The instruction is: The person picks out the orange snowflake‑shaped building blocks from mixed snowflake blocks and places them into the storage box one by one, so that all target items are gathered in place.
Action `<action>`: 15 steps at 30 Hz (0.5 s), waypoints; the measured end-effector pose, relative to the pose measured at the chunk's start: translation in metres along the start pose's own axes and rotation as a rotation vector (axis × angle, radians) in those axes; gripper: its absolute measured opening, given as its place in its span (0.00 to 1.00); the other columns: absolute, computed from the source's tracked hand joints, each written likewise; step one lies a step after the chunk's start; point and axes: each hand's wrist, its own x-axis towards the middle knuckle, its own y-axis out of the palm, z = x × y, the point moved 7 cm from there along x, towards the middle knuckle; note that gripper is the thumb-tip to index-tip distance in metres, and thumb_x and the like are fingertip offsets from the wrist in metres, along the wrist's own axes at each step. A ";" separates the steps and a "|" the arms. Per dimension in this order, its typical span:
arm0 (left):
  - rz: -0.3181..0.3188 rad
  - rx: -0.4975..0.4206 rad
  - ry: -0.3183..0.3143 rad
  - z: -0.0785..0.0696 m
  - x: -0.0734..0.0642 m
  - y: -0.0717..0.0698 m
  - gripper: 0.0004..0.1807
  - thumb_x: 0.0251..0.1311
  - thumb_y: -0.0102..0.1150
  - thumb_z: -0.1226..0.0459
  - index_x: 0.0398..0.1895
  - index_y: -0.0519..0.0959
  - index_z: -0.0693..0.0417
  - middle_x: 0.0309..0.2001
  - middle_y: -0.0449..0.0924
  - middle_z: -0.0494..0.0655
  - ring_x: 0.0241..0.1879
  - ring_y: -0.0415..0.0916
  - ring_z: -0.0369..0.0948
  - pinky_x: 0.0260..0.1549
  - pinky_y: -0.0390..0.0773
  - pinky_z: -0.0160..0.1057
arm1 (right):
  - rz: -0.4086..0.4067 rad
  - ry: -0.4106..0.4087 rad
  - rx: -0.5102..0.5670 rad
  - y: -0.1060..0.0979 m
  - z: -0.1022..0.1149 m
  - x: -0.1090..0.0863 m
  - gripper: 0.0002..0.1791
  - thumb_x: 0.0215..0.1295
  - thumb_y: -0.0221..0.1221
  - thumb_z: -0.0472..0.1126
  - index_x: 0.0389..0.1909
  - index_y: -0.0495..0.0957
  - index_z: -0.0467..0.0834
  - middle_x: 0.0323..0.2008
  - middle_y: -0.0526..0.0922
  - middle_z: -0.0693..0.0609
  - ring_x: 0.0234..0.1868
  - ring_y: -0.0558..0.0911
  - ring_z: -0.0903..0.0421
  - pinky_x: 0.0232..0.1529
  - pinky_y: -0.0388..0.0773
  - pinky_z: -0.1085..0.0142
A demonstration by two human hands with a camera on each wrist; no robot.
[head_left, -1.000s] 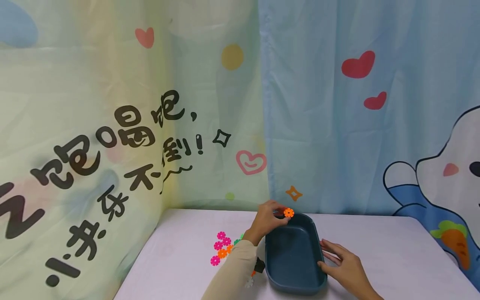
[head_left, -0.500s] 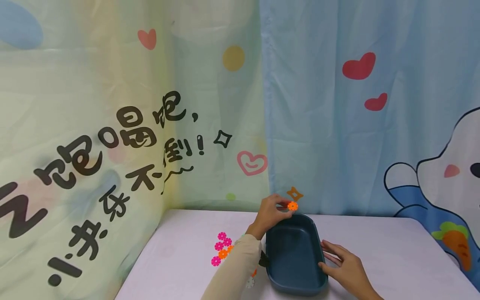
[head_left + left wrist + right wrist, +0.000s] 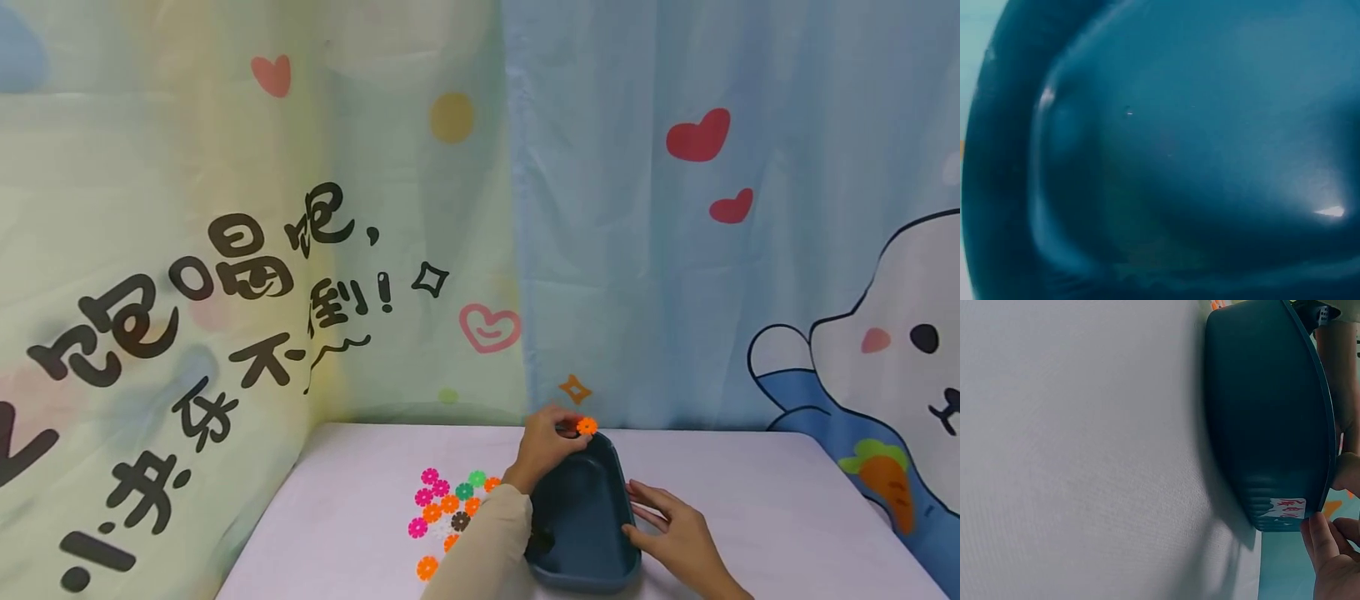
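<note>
My left hand (image 3: 551, 442) pinches an orange flower-shaped disc (image 3: 587, 426) above the far left rim of a deep blue rectangular bin (image 3: 592, 500). The bin stands on the table, its floor bare where the left wrist view shows it. At the bin's right side, my right hand (image 3: 675, 533) holds the rim, with the thumb over the edge and fingers against the outer wall. The right wrist view shows that wall with a white label (image 3: 1288, 507) and fingertips (image 3: 1319, 534) touching near the rim.
Left of the bin lie several flower-shaped discs in pink (image 3: 417, 527), orange (image 3: 427, 568), green (image 3: 477, 478) and dark brown (image 3: 461, 522); my left sleeve (image 3: 487, 542) hides part of that group. Behind the table (image 3: 337, 500) hangs a printed curtain (image 3: 592, 208).
My left hand, still pinching the orange disc, rises slightly, then comes down and shifts right over the bin. More discs show beside my left sleeve. The right hand stays on the bin; the head view shifts.
</note>
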 end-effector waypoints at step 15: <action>0.071 0.259 -0.021 0.027 -0.015 0.017 0.15 0.49 0.73 0.62 0.40 0.86 0.56 0.33 0.78 0.40 0.30 0.73 0.27 0.32 0.76 0.24 | -0.033 0.024 0.019 0.004 -0.001 -0.005 0.38 0.51 0.70 0.29 0.65 0.68 0.33 0.61 0.73 0.38 0.60 0.76 0.43 0.49 0.79 0.66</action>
